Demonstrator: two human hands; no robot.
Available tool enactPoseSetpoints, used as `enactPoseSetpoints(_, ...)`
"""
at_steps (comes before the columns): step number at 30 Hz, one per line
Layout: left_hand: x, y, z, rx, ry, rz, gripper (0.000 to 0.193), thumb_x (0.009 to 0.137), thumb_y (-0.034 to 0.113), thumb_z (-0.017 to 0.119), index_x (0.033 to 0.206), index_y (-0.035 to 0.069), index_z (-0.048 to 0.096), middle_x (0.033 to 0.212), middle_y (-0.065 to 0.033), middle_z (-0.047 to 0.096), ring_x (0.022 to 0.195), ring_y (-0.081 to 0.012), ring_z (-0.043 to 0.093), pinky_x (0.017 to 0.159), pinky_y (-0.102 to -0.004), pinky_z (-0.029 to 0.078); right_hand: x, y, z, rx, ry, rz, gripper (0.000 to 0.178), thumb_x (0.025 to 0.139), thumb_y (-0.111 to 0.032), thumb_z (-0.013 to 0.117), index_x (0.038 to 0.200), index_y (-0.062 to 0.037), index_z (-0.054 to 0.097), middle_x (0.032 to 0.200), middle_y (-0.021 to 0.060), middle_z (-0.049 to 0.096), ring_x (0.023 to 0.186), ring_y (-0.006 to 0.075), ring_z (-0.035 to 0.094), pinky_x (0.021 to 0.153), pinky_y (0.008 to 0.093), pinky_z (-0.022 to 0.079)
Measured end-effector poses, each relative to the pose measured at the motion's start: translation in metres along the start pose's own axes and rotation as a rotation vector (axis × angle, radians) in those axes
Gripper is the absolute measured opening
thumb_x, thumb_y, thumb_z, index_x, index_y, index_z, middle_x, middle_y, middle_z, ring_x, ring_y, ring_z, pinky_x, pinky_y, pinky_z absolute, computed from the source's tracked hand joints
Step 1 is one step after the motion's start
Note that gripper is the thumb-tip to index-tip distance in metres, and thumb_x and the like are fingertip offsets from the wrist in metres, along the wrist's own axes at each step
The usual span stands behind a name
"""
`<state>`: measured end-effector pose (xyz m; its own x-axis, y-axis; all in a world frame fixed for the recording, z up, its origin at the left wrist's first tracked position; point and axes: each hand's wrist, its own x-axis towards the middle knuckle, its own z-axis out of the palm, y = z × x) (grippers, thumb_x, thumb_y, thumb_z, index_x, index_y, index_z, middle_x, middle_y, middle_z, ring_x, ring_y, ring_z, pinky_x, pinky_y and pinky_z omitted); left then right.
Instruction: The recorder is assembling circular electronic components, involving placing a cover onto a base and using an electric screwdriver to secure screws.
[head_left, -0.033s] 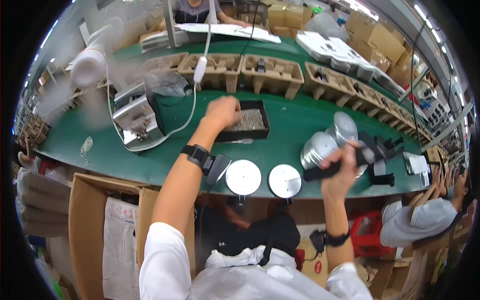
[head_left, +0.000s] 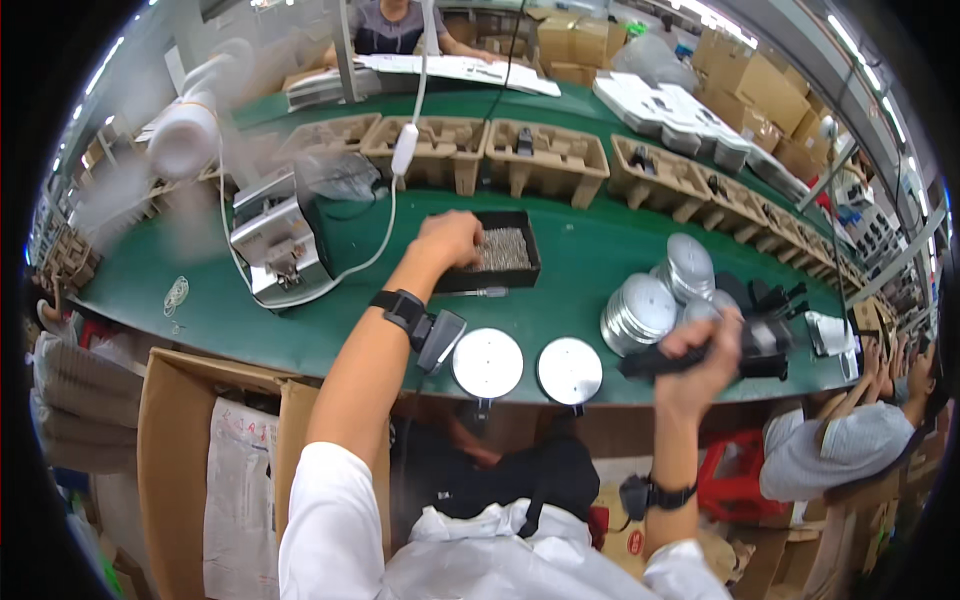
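A: Where is the left hand placed?

B: The left hand [head_left: 450, 240] is held at the left end of a black box [head_left: 510, 279], with its fingers bent down toward the small metal pieces [head_left: 505, 250] kept inside. Whether anything is pinched cannot be told, since the fingertips are hidden.

A: And what is done with the right hand?

B: By the right hand [head_left: 705, 350], a long black object [head_left: 645, 363] is gripped, the fingers being curled around it. Its outline is blurred, so its kind cannot be told. It is held near the front edge of the green surface [head_left: 570, 240], just beside the stacked silver discs [head_left: 640, 310].

A: Are other discs to be seen?

B: Yes, 2 pale discs [head_left: 487, 364] are laid flat, side by side and slightly apart, at the front edge between the 2 forearms.

A: What else is set out?

B: A slender tool [head_left: 490, 292] is laid along the near side of the box. Farther left, a metal device [head_left: 280, 245] is partly ringed by a white cable [head_left: 362, 267]. Along the back, brown moulded trays [head_left: 545, 160] are lined up, and dark parts [head_left: 525, 141] are carried in some.
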<state>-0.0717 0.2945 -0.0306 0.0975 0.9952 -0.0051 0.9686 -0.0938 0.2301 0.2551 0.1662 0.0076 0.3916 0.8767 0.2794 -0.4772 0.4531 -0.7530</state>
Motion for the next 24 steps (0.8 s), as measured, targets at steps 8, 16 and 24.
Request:
enactPoseSetpoints(8,-0.002,0.041,-0.018,-0.134,0.247,0.053,0.014,0.085,0.020,0.069,0.094,0.010,0.073,0.100,-0.0112,0.069,0.095,-0.0303,0.066,0.080,-0.0418,0.052,-0.053,-0.075,-0.067,0.023,-0.263,-0.268,0.028,0.101,-0.031,0.052,0.112,-0.0068,0.044,0.067,0.0045,0.045,0.043,0.0131,0.040,0.038,0.0247,0.036)
enactPoseSetpoints(16,-0.065,0.096,-0.013,-0.597,0.647,0.227,0.008,0.085,0.007,0.071,0.090,0.001,0.069,0.086,-0.0116,0.065,0.078,-0.0256,0.064,0.072,-0.0347,0.050,-0.032,-0.080,-0.040,0.228,-0.321,-0.240,0.036,0.096,-0.034,0.059,0.108,-0.0062,0.039,0.064,0.0070,0.046,0.040,0.0173,0.045,0.035,0.0277,0.039)
enactPoseSetpoints(24,-0.188,0.167,0.066,-1.698,0.303,0.351,0.002,0.090,-0.001,0.066,0.091,-0.003,0.066,0.086,-0.0102,0.066,0.078,-0.0186,0.062,0.068,-0.0281,0.050,-0.015,-0.071,0.016,0.551,-0.669,-0.319,0.039,0.097,-0.031,0.062,0.111,-0.0042,0.038,0.070,0.0117,0.054,0.048,0.0232,0.059,0.043,0.0307,0.053)
